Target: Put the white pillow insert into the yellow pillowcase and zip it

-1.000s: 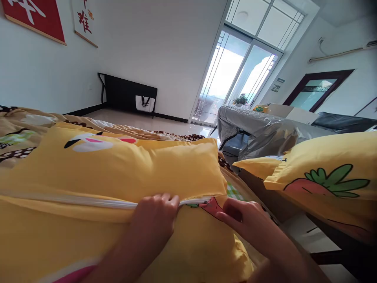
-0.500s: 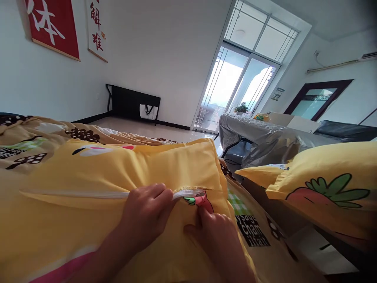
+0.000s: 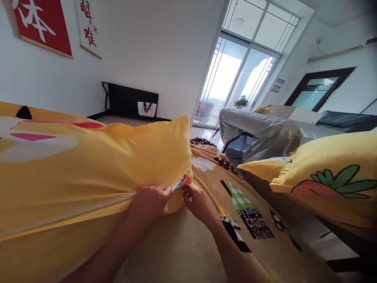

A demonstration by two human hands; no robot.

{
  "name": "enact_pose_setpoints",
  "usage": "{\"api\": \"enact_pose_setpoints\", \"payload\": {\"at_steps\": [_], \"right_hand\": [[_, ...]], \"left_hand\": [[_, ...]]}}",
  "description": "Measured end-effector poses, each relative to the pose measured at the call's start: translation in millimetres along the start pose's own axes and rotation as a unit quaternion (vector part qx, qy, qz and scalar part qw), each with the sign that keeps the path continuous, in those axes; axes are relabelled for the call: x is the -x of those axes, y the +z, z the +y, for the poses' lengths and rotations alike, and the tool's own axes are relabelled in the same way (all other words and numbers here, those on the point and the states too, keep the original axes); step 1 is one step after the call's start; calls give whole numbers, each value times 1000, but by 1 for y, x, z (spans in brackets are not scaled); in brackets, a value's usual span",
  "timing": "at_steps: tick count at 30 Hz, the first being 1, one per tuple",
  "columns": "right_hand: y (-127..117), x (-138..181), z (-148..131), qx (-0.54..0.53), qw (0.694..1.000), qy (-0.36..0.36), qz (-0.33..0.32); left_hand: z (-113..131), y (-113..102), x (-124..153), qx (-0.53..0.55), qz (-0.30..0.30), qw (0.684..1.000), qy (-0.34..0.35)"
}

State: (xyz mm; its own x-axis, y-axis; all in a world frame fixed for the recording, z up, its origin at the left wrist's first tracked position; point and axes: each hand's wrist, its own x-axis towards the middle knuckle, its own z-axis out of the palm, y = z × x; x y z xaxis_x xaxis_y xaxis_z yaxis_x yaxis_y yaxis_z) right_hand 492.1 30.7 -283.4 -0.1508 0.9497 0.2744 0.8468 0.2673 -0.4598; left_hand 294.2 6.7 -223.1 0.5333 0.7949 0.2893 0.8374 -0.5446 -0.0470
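Observation:
A yellow pillow with a printed animal face lies across a patterned blanket, its zipped edge turned toward me. My left hand is closed on the fabric along the zipper, near the pillow's right end. Just to its right, my right hand pinches the corner at the zipper's end, beside a bit of red and green print. Its fingertips hide whether they hold the zipper pull itself or only cloth. The white zipper line runs leftward from my left hand along the lower edge.
Another yellow pillow with a carrot print sits at the right, partly over a brown edge. Beyond it stands a plastic-covered table with a cardboard box. A black folded piece leans on the far wall near a white bag.
The pillow has tilted up and shifted left, its zipped edge lifting and exposing more blanket at the lower right. Both hands stay at the zipper, my right hand slightly higher and farther left.

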Motion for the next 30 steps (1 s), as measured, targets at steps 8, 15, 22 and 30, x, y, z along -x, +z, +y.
{"api": "enact_pose_setpoints", "payload": {"at_steps": [8, 15, 22, 30], "right_hand": [[-22, 3, -2, -269, 955, 5, 128], [-22, 7, -6, -157, 984, -41, 71], [-32, 10, -5, -146, 989, -28, 10], [-27, 16, -20, -14, 1000, 9, 22]], "left_hand": [[20, -12, 8, 31, -71, 996, -39], [41, -8, 13, 64, -93, 993, -37], [43, -8, 15, 58, -83, 994, -48], [44, -9, 16, 50, -98, 993, -53]]}}
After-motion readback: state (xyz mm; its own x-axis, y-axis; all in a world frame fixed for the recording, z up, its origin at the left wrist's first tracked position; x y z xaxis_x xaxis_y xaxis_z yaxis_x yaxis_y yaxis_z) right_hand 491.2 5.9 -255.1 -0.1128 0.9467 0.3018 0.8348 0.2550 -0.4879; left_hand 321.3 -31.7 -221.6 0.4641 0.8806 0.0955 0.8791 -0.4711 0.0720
